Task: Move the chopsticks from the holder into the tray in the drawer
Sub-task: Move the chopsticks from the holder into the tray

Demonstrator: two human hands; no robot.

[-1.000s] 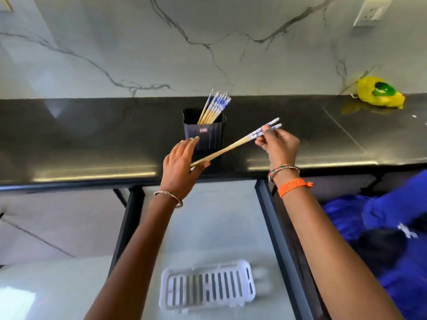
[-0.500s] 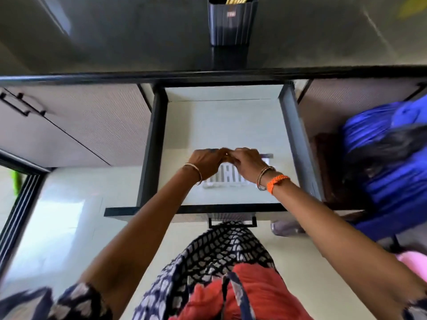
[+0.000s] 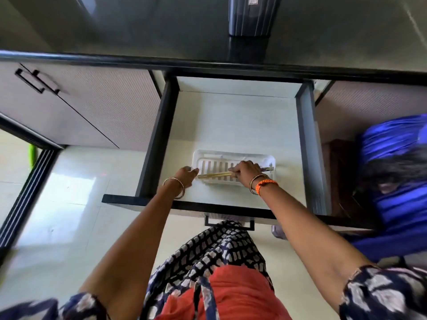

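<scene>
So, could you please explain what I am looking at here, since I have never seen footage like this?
There is no machine: a person wears a camera on the head, looking down at their own two hands. An open drawer sits under a dark counter, and a white slotted tray lies in it. The right hand holds chopsticks across the tray. The left hand rests by the tray's left edge, holding nothing. The black holder stands on the counter.

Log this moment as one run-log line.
stage: placing | right hand: holding chopsticks over tray | left hand: at tray's left edge | drawer: open
</scene>
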